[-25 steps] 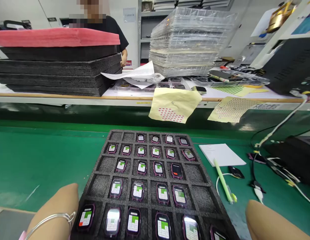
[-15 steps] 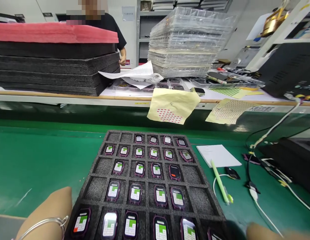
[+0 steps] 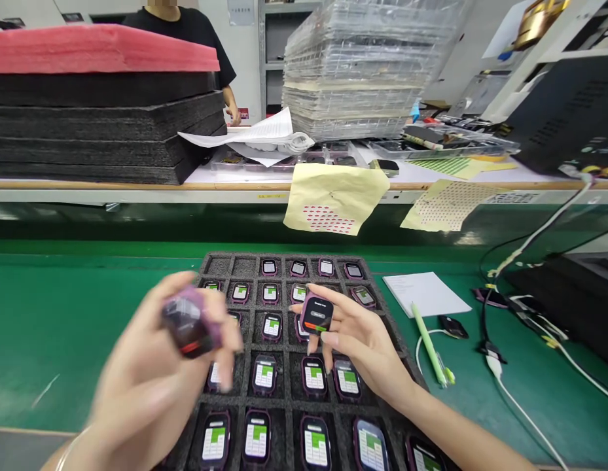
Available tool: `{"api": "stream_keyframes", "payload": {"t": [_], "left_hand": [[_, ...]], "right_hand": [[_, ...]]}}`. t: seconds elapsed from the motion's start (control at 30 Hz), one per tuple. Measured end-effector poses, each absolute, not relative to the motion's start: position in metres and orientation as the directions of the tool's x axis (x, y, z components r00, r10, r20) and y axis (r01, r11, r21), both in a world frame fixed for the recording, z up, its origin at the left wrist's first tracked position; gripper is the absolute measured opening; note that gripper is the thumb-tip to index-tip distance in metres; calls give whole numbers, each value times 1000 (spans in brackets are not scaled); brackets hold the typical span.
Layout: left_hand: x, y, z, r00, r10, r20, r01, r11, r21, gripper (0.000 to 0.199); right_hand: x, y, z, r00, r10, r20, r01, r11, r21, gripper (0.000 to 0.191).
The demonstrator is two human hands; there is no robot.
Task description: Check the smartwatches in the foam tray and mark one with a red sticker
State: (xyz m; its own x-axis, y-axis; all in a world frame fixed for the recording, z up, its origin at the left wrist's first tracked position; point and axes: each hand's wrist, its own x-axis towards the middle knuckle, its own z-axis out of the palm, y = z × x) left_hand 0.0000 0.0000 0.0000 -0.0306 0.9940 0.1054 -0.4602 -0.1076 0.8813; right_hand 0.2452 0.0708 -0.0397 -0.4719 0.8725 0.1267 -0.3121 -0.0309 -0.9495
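My left hand (image 3: pixel 151 373), blurred by motion, grips a purple-framed watch (image 3: pixel 188 324) with a dark screen and a red patch, over the left side of the foam tray. Thumb and fingers of my right hand (image 3: pixel 365 343) pinch a second watch (image 3: pixel 317 314), its dark screen facing me with red and green at the bottom. Beneath both hands lies the black foam tray (image 3: pixel 220 264), whose compartments hold several watches, many with white and green screens, such as one watch (image 3: pixel 265 375) near the middle. My hands partly cover some compartments.
Right of the tray are a white notepad (image 3: pixel 426 293), a green pen (image 3: pixel 429 343) and cables (image 3: pixel 522 415). The shelf (image 3: pixel 235 195) behind carries black foam blocks (image 3: pixel 82 124), stacked clear trays (image 3: pixel 353 78) and papers. A person (image 3: pixel 186 39) in black stands beyond it.
Both hands have come up over the tray, each now holding a watch. The bottom-left watch and the dark-screened one in the third row are no longer visible in their compartments. The view has shifted slightly.
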Motion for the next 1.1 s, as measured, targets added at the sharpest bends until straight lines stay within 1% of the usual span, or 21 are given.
{"api": "stream_keyframes", "payload": {"t": [0.07, 0.13, 0.2, 0.27, 0.37, 0.5, 0.63, 0.73, 0.9, 1.0, 1.1], "left_hand": [[16, 21, -1, 111, 993, 33, -500, 27, 866, 59], [29, 37, -11, 258, 965, -44, -505, 173, 846, 56], [37, 47, -24, 337, 940, -54, -482, 222, 847, 54], [40, 51, -35, 371, 928, -18, -458, 200, 866, 50], [40, 51, -43, 373, 927, 31, -425, 141, 894, 44], [41, 49, -46, 329, 942, 68, -403, 75, 912, 47], [42, 49, -48, 360, 926, 110, -410, 51, 911, 49], [42, 47, -48, 380, 918, 111, -410, 60, 910, 46], [42, 46, -46, 351, 931, 96, -386, 51, 921, 38], [42, 48, -48, 348, 932, 102, -380, 41, 924, 37], [41, 50, -51, 345, 932, 112, -408, 41, 912, 40]], "right_hand": [[246, 71, -41, -466, 876, 124, -303, -26, -953, 53], [245, 72, -43, -448, 887, 115, -286, -21, -958, 53], [245, 74, -46, -431, 896, 107, -269, -15, -963, 53], [245, 74, -49, -418, 903, 104, -252, -5, -968, 51], [246, 75, -52, -408, 906, 115, -230, 19, -973, 48], [245, 74, -53, -391, 911, 130, -197, 55, -979, 39], [242, 74, -52, -322, 938, 132, -133, 93, -987, 29], [243, 75, -53, -318, 940, 125, -121, 91, -989, 27], [247, 72, -53, -394, 908, 142, -177, 76, -981, 31], [247, 69, -51, -464, 876, 128, -218, 27, -976, 42], [245, 67, -49, -500, 861, 96, -213, -14, -977, 50]]}}
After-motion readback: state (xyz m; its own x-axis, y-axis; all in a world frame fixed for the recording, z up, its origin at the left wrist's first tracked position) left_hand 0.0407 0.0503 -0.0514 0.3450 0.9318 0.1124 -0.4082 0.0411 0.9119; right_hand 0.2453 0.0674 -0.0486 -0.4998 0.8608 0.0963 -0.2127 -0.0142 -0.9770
